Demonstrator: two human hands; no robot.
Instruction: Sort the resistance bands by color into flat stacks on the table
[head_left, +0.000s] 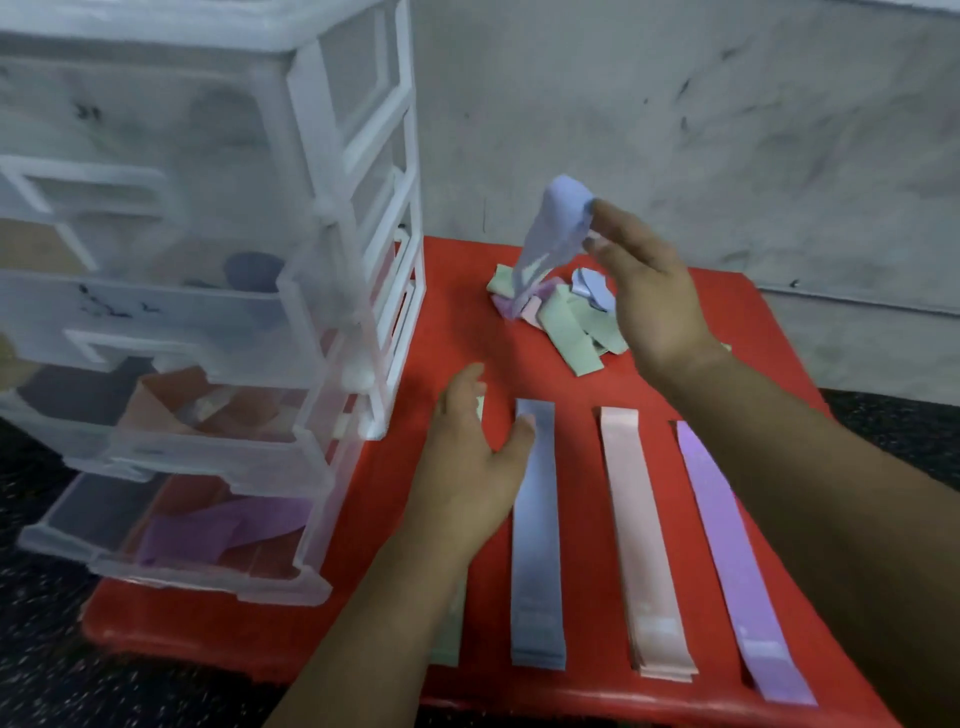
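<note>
1. The right hand (649, 291) is raised over the far middle of the red table (384, 519). Its grip is clamped on a pale blue resistance band (550, 234), pinched at the top between thumb and fingers.
2. This band hangs down as a soft, slightly glossy loop. Its lower end reaches the loose pile (571, 322) of crumpled green, pink, lilac and blue bands near the table's far edge.
3. The left hand (467, 467) is palm down near the table's middle, its grip apart, with straight fingers holding nothing.
4. Its thumb tip lies over the far end of the blue stack (537, 545); I cannot tell whether it touches.
5. Four flat stacks lie side by side, running from the table's middle to its near edge.
6. From left to right they are the green stack (450, 639), mostly hidden under the left forearm, then the blue one, the pink stack (641, 545) and the purple stack (732, 545).
7. The stacks lie apart, with red table showing between them.
8. A translucent plastic drawer unit (208, 260) stands on the table's left side. Its bottom drawer is pulled out, with purple bands (223, 525) inside.
</note>
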